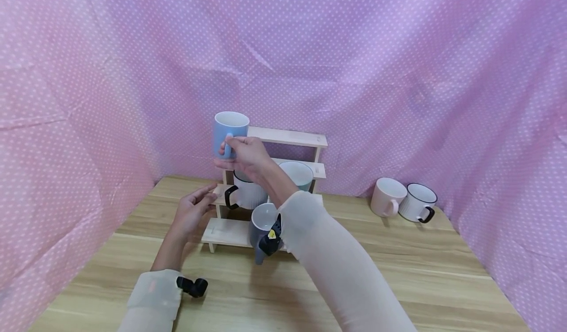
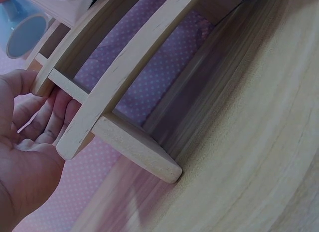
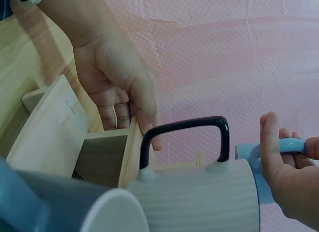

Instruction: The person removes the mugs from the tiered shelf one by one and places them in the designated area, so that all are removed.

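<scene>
My right hand point(image 1: 252, 157) pinches the handle of a light blue mug point(image 1: 220, 134), upright at the left end of the top board of a stepped wooden rack point(image 1: 288, 136). In the left wrist view, the left hand point(image 2: 30, 142) grips the end of one of the rack's lower boards, thumb above and fingers curled beneath. Below the blue mug stands a white ribbed mug with a black handle point(image 1: 251, 194). A pale green mug point(image 1: 297, 174) is to its right, partly behind my right forearm. On the lowest board sits a grey mug point(image 1: 256, 231), partly covered by the wrist camera.
On the wooden table point(image 1: 345, 273), a pink mug point(image 1: 382, 199) and another white ribbed mug with a black handle point(image 1: 411, 208) stand side by side to the right of the rack. Pink dotted cloth point(image 1: 354, 76) hangs behind and along both sides.
</scene>
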A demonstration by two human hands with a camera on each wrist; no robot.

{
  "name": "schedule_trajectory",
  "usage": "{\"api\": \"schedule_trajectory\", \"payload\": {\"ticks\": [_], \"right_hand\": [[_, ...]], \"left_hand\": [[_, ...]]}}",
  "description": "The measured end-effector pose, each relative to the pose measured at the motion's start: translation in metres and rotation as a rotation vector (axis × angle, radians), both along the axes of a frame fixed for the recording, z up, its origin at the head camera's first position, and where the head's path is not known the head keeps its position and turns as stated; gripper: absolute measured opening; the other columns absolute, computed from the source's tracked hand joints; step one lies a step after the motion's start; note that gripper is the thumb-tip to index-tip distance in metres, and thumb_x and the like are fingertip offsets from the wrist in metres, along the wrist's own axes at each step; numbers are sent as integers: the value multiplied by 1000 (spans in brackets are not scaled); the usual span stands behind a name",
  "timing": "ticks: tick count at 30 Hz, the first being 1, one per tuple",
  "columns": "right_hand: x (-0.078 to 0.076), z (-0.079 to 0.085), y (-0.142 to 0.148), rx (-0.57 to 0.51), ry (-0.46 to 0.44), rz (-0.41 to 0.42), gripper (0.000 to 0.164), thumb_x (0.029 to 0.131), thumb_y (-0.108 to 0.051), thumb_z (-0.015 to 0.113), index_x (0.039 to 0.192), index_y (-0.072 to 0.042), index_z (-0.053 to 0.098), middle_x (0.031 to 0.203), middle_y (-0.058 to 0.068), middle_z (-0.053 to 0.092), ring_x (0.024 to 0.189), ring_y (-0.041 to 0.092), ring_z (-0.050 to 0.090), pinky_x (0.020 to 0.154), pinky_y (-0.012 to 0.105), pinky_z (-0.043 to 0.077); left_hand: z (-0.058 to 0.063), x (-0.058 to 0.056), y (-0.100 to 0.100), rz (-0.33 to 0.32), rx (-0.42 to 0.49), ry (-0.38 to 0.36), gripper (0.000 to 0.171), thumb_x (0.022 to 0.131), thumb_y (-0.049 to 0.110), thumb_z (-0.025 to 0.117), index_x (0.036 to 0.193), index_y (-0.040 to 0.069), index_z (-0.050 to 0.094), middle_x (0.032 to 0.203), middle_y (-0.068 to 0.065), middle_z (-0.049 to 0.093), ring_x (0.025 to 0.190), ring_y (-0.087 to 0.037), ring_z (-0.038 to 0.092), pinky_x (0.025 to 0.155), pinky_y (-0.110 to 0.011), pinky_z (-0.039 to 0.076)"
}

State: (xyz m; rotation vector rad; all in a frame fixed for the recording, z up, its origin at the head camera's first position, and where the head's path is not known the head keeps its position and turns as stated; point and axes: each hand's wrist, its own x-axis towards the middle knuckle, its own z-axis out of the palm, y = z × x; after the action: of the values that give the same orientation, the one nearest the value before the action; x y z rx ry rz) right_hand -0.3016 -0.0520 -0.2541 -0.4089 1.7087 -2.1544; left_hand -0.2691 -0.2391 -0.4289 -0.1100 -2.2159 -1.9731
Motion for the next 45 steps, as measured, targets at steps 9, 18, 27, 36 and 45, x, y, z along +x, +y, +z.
{"api": "schedule_trajectory", "payload": {"ticks": [9,18,27,36,45], "right_hand": [[2,11,18,21,30,-10,31,109,-19,52,98,7,66,97,12,63,106,40,70,85,38,64],[5,28,47,73,79,-11,30,109,-20,52,103,7,64,101,12,62,99,36,74,87,38,63],[6,38,79,110,81,-75,29,109,-22,54,104,5,64,107,14,62,98,35,74,87,38,63],[3,41,116,148,124,-144,34,109,-22,53,115,9,63,119,19,62,93,31,76,88,36,63],[0,40,161,174,185,-222,32,110,-20,49,102,8,61,113,17,57,94,32,74,88,38,63]], "left_hand": [[0,0,1,6,28,8,48,106,23,59,148,0,52,110,4,64,95,-4,65,96,-31,59],[2,0,2,0,40,18,47,106,20,59,148,-1,51,107,4,64,93,-4,67,98,-35,58],[0,-1,1,13,34,12,48,106,22,60,148,-1,51,108,7,66,94,-4,67,97,-34,58],[-1,1,1,15,43,13,50,105,22,61,147,-2,51,106,11,66,93,-3,67,94,-29,59],[-1,-1,1,11,60,27,52,105,23,62,147,-5,50,108,15,66,92,-2,66,90,-25,60]]}}
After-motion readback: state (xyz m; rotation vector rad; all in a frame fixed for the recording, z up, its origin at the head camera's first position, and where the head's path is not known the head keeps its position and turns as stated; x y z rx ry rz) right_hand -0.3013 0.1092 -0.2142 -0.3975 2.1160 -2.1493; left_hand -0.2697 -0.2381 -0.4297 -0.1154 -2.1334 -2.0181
